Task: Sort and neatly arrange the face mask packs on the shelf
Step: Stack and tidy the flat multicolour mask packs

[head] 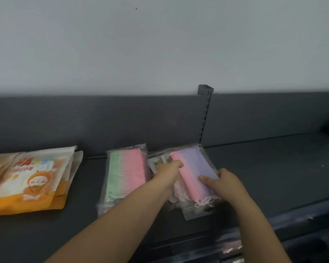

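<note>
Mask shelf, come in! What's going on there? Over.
Left hand and right hand both grip pink-purple pack. Green-pink pack alongside, orange packs far left. Nothing in the way.

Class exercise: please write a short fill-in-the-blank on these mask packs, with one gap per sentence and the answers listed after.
1. The left hand and right hand grip the held pack, whose masks shade from pink to ____.
2. The green-and-pink pack lies on the held pack's ____ side.
3. The cartoon packs have ____ lower edges.
Answers: purple; left; orange.
</note>
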{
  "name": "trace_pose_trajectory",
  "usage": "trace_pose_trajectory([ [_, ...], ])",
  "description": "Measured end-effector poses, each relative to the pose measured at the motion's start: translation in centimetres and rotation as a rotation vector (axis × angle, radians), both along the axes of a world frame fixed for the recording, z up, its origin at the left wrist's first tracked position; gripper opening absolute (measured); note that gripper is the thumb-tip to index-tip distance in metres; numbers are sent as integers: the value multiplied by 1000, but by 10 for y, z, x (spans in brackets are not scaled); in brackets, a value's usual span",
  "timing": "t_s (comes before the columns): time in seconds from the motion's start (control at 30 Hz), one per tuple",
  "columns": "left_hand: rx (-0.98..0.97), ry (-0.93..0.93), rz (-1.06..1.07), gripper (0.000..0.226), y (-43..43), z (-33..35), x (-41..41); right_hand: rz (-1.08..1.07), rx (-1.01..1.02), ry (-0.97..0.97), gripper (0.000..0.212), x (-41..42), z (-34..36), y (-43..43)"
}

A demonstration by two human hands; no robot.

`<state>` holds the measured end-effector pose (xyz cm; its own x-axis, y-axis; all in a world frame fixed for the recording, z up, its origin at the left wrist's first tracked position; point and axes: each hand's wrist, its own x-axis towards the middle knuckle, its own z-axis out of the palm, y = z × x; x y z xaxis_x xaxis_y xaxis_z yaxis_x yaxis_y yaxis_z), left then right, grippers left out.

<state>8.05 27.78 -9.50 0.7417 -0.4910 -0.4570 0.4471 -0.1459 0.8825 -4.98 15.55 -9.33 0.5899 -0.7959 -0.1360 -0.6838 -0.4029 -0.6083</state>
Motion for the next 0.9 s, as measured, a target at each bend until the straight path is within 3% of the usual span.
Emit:
trace_pose_trajectory([
  [0.17, -35, 49, 83, 100, -17, -21, 19, -49, 94, -178, 35, -15, -5, -14],
  [0.37, 71, 0, -73, 72, -6, 7, -3, -121, 118, -359, 30, -23, -12, -18],
  [0.57, 87, -48, -86, 81, -6, 8, -13, -171, 259, -561, 26, -29, -16, -22],
  [0.63, 61, -26, -105, 68, -7, 8, -13, -154, 287, -620, 25, -30, -14, -17],
  [0.73, 10, -30, -98, 25, -4, 11, -12, -128, 323, -736, 26, -29, -7, -9],
  [0.9, -225, 5, -81, 32, 12, 26, 0, 44, 469, -803, 38, -20, 8, 6],
])
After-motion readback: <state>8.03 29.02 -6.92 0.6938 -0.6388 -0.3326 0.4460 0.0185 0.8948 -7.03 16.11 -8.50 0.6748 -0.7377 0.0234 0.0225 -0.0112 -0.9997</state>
